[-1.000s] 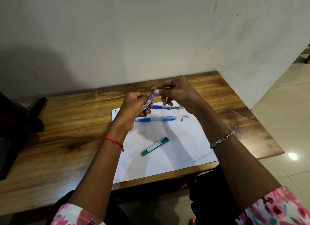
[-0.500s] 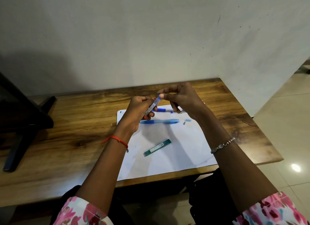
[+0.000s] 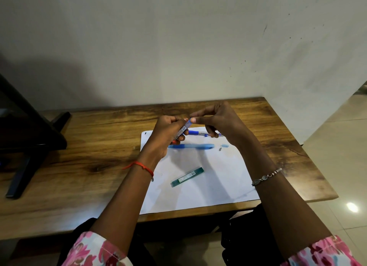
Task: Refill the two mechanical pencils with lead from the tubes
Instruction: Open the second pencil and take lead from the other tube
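Though half a second has passed, little has moved: the left hand (image 3: pixel 166 135) still grips the blue tube (image 3: pixel 183 129) over the desk (image 3: pixel 95 146), toward its far edge. The right hand (image 3: pixel 221 122) still pinches its top end between thumb and forefinger, so it seems unopened. The pale pencil (image 3: pixel 191 146), dark pencil (image 3: pixel 196 132) and green tube (image 3: pixel 187 177) lie on paper (image 3: pixel 214 188). White wall (image 3: pixel 178 47) behind, tiled floor (image 3: pixel 337 166) to the right.

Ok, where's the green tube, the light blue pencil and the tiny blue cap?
green tube (image 3: pixel 187 177): head view, the middle of it, on the white label.
light blue pencil (image 3: pixel 191 146): head view, the middle of its body.
tiny blue cap (image 3: pixel 224 145): head view, the middle of the cap.
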Motion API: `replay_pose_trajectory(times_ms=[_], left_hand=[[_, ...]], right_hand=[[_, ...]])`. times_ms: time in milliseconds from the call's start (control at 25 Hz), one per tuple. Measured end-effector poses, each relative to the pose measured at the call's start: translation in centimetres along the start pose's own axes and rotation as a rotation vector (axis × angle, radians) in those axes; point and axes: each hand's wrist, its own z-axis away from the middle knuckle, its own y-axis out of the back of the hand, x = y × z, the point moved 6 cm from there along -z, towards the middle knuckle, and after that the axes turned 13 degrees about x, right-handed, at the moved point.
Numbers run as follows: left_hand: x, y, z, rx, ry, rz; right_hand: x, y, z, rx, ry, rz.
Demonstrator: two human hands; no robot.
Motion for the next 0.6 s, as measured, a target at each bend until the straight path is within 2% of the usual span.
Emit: replay_pose_trajectory(times_ms=[160, 320, 440, 600], left_hand=[[-0.2, 0.0, 0.0, 0.001, -0.006, -0.046], [-0.1, 0.6, -0.3, 0.028, -0.03, -0.066], [0.2, 1.3, -0.7, 0.05, -0.118, -0.102], [0.3, 1.5, -0.8, 0.026, -0.135, -0.103]], right_hand=[[-0.1, -0.2, 0.2, -0.063, -0.009, 0.027], [1.2, -0.2, 0.4, -0.112, -0.118, 0.065], [1.8, -1.6, 1.3, -0.218, -0.179, 0.219], [2.9, -4.1, 1.8, -0.296, -0.238, 0.494]])
